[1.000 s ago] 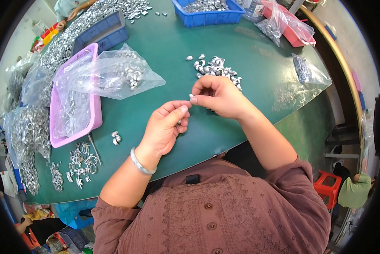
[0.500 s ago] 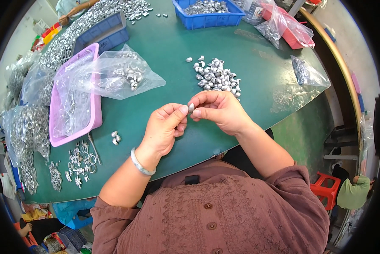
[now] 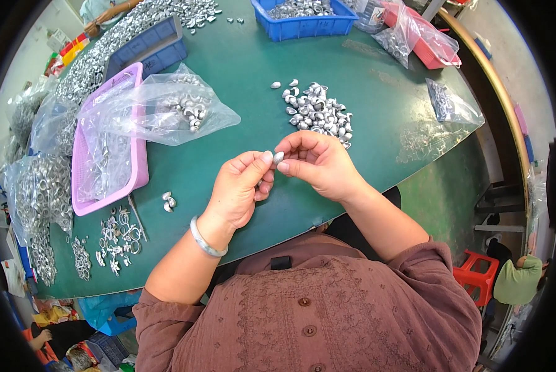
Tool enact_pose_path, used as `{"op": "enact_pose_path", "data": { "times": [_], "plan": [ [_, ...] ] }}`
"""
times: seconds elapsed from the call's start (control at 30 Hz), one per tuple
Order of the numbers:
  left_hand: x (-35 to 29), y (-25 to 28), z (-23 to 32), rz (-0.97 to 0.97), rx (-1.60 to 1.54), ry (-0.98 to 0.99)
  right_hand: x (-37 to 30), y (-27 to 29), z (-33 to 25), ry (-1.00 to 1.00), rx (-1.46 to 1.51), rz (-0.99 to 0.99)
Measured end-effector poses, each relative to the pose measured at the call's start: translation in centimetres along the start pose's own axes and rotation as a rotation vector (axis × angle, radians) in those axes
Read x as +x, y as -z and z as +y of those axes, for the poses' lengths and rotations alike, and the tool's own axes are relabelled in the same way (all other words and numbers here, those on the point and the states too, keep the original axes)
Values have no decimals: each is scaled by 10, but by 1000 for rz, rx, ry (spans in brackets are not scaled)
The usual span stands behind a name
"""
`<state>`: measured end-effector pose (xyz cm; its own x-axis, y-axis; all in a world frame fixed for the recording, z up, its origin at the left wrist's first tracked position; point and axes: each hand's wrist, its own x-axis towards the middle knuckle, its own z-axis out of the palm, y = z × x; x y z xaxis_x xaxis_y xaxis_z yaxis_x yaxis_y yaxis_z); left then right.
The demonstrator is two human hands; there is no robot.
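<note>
Between my fingertips, above the green table (image 3: 259,80), is a small silver shell-shaped metal piece (image 3: 278,158). My right hand (image 3: 325,162) pinches it between thumb and forefinger. The thumb and curled fingers of my left hand (image 3: 243,186) close on its left side, and a pale bangle circles that wrist. Just beyond my right hand lies a loose pile of similar silver pieces (image 3: 320,111). A few more silver pieces (image 3: 169,201) rest to the left of my left hand.
At left, a pink basket (image 3: 140,167) holds clear bags, one bag (image 3: 185,111) spilling over its side. Small silver rings and castings (image 3: 120,235) lie near the front edge. A blue tray (image 3: 302,31) of parts and a red basket (image 3: 436,56) stand at the back.
The silver piece has turned slightly between my fingertips, and more of its rounded face shows. Both hands stay in nearly the same place.
</note>
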<state>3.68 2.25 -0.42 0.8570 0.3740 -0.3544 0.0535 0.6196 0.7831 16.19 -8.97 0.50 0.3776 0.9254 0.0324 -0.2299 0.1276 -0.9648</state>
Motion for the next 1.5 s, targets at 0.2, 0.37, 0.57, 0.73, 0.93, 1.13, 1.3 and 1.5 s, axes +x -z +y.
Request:
{"op": "enact_pose_path", "data": {
  "times": [0.2, 0.37, 0.57, 0.73, 0.93, 1.13, 1.3, 1.5],
  "plan": [
    [1, -1, 1, 17, 35, -5, 1, 1, 3, 37, -48, 1],
    [0, -3, 1, 24, 51, -26, 0, 3, 7, 66, -51, -10],
    [-1, -4, -1, 43, 117, -126, -1, 2, 7, 110, -29, -34],
    [-2, -5, -2, 34, 181, -198, -2, 3, 11, 122, -10, -50],
    [-2, -6, -2, 48, 216, -193, -3, 0, 13, 118, -2, -5],
    [-2, -5, -2, 32, 222, -175, -5, -1, 15, 127, 29, -6],
    [-1, -4, -4, 53, 170, -134, -5, -1, 13, 85, 111, 15],
    [3, 3, -1, 56, -27, -48, 30, 22, -17, -216, -26, 58]
  ]
}}
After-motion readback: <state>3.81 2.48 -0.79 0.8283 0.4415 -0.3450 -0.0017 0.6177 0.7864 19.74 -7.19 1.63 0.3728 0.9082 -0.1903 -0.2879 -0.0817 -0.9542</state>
